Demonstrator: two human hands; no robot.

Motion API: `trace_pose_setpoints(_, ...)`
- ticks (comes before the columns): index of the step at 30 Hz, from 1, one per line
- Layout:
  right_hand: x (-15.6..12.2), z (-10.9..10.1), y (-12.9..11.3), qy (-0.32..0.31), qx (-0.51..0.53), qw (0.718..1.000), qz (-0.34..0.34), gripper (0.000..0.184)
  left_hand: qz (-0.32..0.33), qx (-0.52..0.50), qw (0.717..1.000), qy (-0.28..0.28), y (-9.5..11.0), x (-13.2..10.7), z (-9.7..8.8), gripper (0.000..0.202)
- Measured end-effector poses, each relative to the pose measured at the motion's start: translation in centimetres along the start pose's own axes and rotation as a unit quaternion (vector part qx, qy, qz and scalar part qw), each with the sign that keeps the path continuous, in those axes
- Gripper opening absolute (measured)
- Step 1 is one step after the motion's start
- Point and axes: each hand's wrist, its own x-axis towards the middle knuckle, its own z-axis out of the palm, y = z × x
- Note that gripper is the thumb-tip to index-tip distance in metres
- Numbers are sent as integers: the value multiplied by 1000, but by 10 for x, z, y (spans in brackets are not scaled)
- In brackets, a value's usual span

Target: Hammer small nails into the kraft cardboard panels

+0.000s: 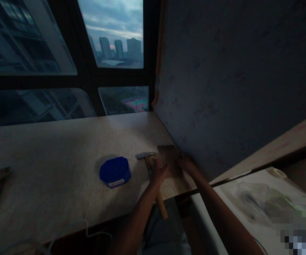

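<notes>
A hammer (144, 156) with a metal head and a wooden handle (161, 207) lies across the front of the tabletop (62, 148), its handle sticking out past the edge. My left hand (158, 173) rests over the handle with fingers curled around it. My right hand (186, 163) reaches to a small brown wooden piece (167, 152) with a ridged top, lying by the wall; its fingers are dark and hard to read. A blue plastic box (115, 172) with a dimpled lid sits left of the hammer.
A grey wall (235, 78) closes off the right side of the table. Windows (110, 35) behind show towers and a dusk sky. Sheets of paper (261, 202) lie low at the right. A thin white cord (89, 230) hangs at the table's front edge.
</notes>
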Motion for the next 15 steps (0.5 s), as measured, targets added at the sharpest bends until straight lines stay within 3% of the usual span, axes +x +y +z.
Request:
trace_pose_setpoints(6,3,7,7,0,70,997,18,27,-3,-2,1000,-4,-11,10,1,22)
trace_pose_setpoints(15,-12,4,7,72,169,982,30,29,37,-46,998,-15,-17,1,-2,29)
